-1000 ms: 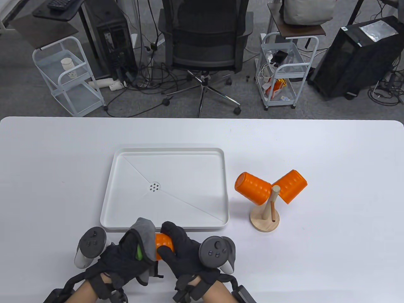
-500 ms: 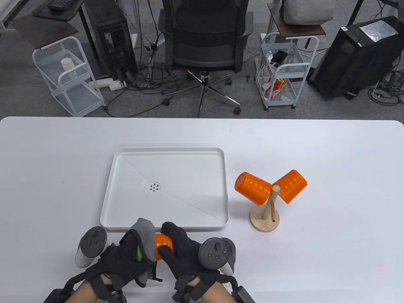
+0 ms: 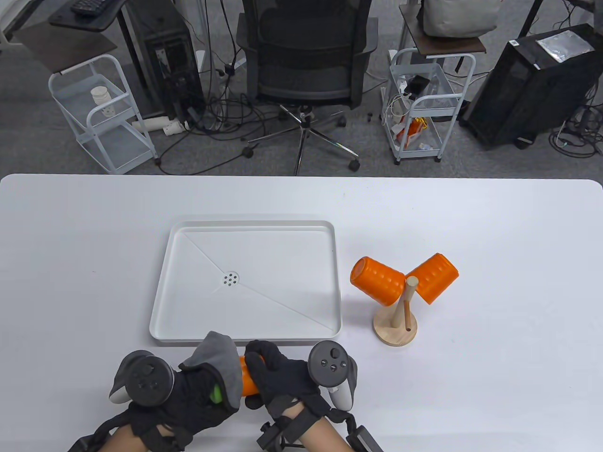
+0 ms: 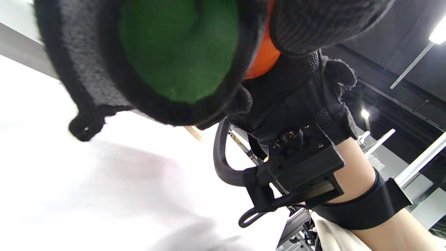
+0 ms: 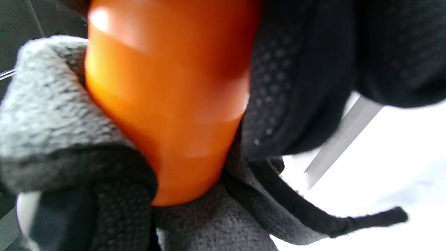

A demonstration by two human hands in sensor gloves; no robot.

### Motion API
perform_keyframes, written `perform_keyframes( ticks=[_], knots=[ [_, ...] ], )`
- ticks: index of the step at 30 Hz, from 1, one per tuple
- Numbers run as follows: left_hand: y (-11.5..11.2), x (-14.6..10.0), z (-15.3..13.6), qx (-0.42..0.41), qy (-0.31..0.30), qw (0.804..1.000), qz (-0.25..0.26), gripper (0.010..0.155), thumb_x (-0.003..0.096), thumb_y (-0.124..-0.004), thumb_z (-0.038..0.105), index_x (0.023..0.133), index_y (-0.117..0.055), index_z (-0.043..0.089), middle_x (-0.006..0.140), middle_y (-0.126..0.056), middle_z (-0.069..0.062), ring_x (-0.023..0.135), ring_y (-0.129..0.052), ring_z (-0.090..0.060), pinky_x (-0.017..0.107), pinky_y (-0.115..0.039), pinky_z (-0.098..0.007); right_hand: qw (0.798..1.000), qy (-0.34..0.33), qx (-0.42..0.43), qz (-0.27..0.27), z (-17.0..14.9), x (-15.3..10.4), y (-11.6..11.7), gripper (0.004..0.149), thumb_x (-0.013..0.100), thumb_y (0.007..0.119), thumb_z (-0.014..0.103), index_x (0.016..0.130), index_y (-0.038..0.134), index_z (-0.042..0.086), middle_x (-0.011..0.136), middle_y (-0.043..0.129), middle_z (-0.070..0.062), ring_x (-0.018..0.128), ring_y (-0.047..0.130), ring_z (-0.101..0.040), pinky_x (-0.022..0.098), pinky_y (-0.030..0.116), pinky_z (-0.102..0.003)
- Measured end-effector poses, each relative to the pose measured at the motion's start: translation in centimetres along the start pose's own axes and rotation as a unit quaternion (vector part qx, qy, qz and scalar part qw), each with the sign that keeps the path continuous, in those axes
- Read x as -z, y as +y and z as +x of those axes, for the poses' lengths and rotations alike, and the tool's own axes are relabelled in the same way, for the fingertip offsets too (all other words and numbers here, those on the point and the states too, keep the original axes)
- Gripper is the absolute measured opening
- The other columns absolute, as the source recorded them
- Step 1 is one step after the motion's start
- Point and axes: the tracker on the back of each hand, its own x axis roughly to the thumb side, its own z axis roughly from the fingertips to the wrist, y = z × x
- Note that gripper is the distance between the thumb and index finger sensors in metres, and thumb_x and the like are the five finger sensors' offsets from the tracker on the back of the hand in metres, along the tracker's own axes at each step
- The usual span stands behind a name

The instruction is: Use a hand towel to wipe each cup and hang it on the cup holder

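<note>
Near the table's front edge I hold an orange ribbed cup lying sideways between both hands. My right hand grips its right end, fingers curled round it. My left hand holds the grey hand towel, which has a green patch, wrapped over the cup's left end. The right wrist view shows the cup close up, with the towel against its side. The wooden cup holder stands at the right with two orange cups hung on its pegs.
A white drain tray with nothing in it lies just beyond my hands, left of the cup holder. Beyond the table's far edge stand an office chair, wire carts and computer towers on the floor.
Both hands have drawn slightly toward the near edge and rolled, so the trackers now face upward. The towel has shifted over the cup, hiding more of it.
</note>
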Motion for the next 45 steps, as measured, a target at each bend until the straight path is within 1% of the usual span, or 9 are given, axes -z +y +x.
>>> perform_keyframes(
  ticks=[7, 13, 20, 23, 27, 35, 37, 40, 45],
  knots=[
    [0.2, 0.0, -1.4, -0.098, -0.002, 0.995, 0.022, 0.081, 0.0478, -0.08, 0.054, 0.099, -0.017, 0.051, 0.113, -0.007, 0.001, 0.079, -0.081, -0.038, 0.062, -0.069, -0.062, 0.995, -0.085, -0.058, -0.01, 1.1, -0.2, 0.3, 0.077, 0.05, 0.061, 0.061, 0.098, 0.053, 0.0, 0.079, 0.083, -0.029, 0.029, 0.102, -0.029, 0.033, 0.088, -0.053],
    [0.4, -0.1, -2.4, -0.166, 0.0, 0.986, 0.033, 0.081, 0.0478, -0.079, 0.055, 0.099, -0.017, 0.05, 0.113, -0.009, -0.001, 0.076, -0.084, -0.036, 0.06, -0.072, -0.06, 0.982, -0.152, -0.11, 0.001, 2.1, -0.4, 0.9, 0.073, 0.051, 0.064, 0.054, 0.103, 0.04, 0.01, 0.098, 0.065, -0.026, 0.053, 0.094, -0.04, 0.05, 0.077, -0.062],
    [0.6, -0.2, -3.3, -0.228, 0.004, 0.973, 0.042, 0.082, 0.048, -0.079, 0.056, 0.099, -0.016, 0.049, 0.113, -0.009, -0.003, 0.074, -0.086, -0.035, 0.058, -0.074, -0.059, 0.961, -0.218, -0.168, 0.019, 3.1, -0.7, 1.3, 0.071, 0.05, 0.071, 0.044, 0.105, 0.034, 0.016, 0.11, 0.048, -0.023, 0.077, 0.079, -0.051, 0.065, 0.06, -0.07],
    [0.7, -0.2, -3.6, -0.251, 0.003, 0.967, 0.046, 0.082, 0.0483, -0.078, 0.056, 0.1, -0.015, 0.048, 0.113, -0.009, -0.003, 0.074, -0.086, -0.034, 0.058, -0.074, -0.058, 0.946, -0.252, -0.204, 0.018, 3.7, -0.9, 1.5, 0.072, 0.049, 0.075, 0.039, 0.105, 0.035, 0.018, 0.112, 0.044, -0.02, 0.083, 0.073, -0.055, 0.068, 0.055, -0.072],
    [0.7, -0.3, -3.8, -0.276, 0.003, 0.96, 0.05, 0.082, 0.0487, -0.077, 0.057, 0.099, -0.013, 0.048, 0.113, -0.007, -0.004, 0.074, -0.087, -0.035, 0.058, -0.074, -0.058, 0.916, -0.298, -0.267, 0.007, 4.7, -1.2, 1.5, 0.072, 0.046, 0.081, 0.035, 0.104, 0.04, 0.022, 0.113, 0.045, -0.014, 0.088, 0.069, -0.055, 0.07, 0.053, -0.071],
    [1.0, -0.4, -4.0, -0.292, 0.007, 0.954, 0.066, 0.081, 0.0501, -0.075, 0.056, 0.099, -0.011, 0.048, 0.114, -0.009, -0.005, 0.074, -0.088, -0.033, 0.057, -0.076, -0.056, 0.864, -0.348, -0.365, 0.001, 7.2, -1.9, 1.3, 0.069, 0.044, 0.087, 0.03, 0.102, 0.051, 0.026, 0.112, 0.046, -0.018, 0.09, 0.062, -0.053, 0.071, 0.047, -0.069],
    [1.1, -0.4, -4.1, -0.301, 0.009, 0.951, 0.07, 0.081, 0.0505, -0.074, 0.055, 0.099, -0.011, 0.047, 0.114, -0.009, -0.004, 0.074, -0.088, -0.032, 0.058, -0.075, -0.056, 0.848, -0.354, -0.395, -0.005, 7.9, -2.3, 0.8, 0.07, 0.043, 0.087, 0.031, 0.103, 0.051, 0.026, 0.112, 0.047, -0.019, 0.09, 0.063, -0.052, 0.071, 0.048, -0.069],
    [1.3, -0.6, -4.5, -0.306, 0.018, 0.949, 0.079, 0.08, 0.051, -0.073, 0.054, 0.099, -0.01, 0.047, 0.114, -0.008, -0.004, 0.077, -0.086, -0.031, 0.059, -0.074, -0.057, 0.836, -0.35, -0.423, -0.02, 9.0, -3.1, -0.5, 0.075, 0.043, 0.087, 0.032, 0.104, 0.046, 0.021, 0.112, 0.048, -0.019, 0.089, 0.065, -0.052, 0.071, 0.049, -0.069],
    [1.5, -0.7, -4.7, -0.315, 0.018, 0.945, 0.085, 0.079, 0.0514, -0.073, 0.054, 0.1, -0.011, 0.047, 0.114, -0.008, -0.004, 0.078, -0.085, -0.032, 0.06, -0.073, -0.057, 0.812, -0.326, -0.481, -0.057, 11.2, -5.3, -4.1, 0.082, 0.043, 0.087, 0.035, 0.105, 0.038, 0.011, 0.111, 0.047, -0.023, 0.088, 0.066, -0.05, 0.071, 0.051, -0.068]
  ],
)
